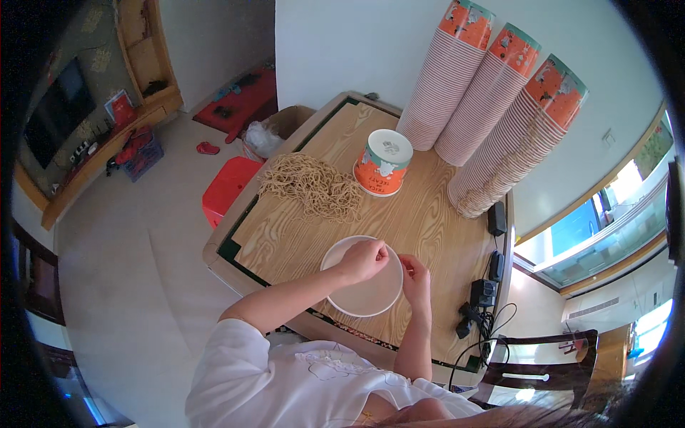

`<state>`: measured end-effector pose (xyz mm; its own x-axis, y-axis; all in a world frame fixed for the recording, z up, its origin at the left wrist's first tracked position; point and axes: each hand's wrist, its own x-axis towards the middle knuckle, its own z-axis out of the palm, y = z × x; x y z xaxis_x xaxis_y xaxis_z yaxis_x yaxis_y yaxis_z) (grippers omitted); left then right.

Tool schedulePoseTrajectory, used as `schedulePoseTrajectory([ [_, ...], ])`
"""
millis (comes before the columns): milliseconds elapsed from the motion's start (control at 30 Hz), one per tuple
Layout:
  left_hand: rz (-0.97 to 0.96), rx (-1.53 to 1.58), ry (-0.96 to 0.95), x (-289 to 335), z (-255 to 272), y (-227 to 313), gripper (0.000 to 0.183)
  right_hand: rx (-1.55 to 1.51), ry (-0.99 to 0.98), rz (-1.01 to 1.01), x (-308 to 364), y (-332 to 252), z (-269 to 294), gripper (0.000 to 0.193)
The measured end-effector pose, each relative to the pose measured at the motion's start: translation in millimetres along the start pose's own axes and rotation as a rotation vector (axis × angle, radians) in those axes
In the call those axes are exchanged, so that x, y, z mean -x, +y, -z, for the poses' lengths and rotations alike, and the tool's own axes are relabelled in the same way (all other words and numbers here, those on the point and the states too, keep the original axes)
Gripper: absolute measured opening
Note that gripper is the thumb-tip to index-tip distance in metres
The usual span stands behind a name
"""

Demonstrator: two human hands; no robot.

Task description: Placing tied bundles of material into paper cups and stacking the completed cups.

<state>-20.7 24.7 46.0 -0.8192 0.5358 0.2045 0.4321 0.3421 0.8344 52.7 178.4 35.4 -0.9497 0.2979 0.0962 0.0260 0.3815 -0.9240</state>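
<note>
A white-lined round paper bucket (364, 296) stands mouth up on the table in front of me. Over its far side is my left hand (365, 260), fingers curled into a pinch; whatever lies between the fingertips is too small to make out. At the bucket's right rim my right hand (416, 277) is closed, thumb and fingers on the edge. Beyond them, to the left, lies a loose heap of tan cord (314, 187). An orange and green printed paper bucket (382, 171) sits upside down beside the cord.
Three tall stacks of nested paper buckets (446, 78) rise at the table's far right. Black power adapters and cables (485, 307) run along the right edge of the wooden table (285, 246). A red stool (230, 187) and dark chair (546, 371) stand close by.
</note>
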Motion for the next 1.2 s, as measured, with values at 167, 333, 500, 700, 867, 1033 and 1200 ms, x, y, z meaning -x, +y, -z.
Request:
schedulePoseTrajectory([
  [167,0.001,-0.016,-0.019,0.0,-2.6,-0.3,0.012,-0.033,-0.014,0.01,-1.7,9.4,-1.4,0.016],
  [333,0.017,-0.021,-0.053,1.5,0.4,4.7,0.012,-0.044,-0.023,0.013,-1.6,11.7,-0.8,0.017],
  [500,0.029,-0.018,-0.031,-0.7,-3.5,-0.6,0.012,-0.036,-0.039,0.012,-2.3,10.9,0.0,0.016],
  [700,0.024,-0.03,0.001,-1.8,-3.8,-1.1,0.013,-0.023,-0.035,0.018,-1.3,5.9,0.5,0.016],
  [867,0.018,-0.021,0.02,-2.0,-4.5,-0.6,0.014,-0.039,-0.034,0.01,-1.1,7.4,0.9,0.017],
  [1033,0.003,-0.024,0.035,-2.2,-5.2,-2.6,0.015,-0.04,-0.03,0.006,-1.4,9.6,0.0,0.017],
  [1200,0.001,-0.027,0.032,-1.4,-4.0,0.9,0.013,-0.077,-0.042,-0.004,-2.1,8.1,-0.6,0.018],
])
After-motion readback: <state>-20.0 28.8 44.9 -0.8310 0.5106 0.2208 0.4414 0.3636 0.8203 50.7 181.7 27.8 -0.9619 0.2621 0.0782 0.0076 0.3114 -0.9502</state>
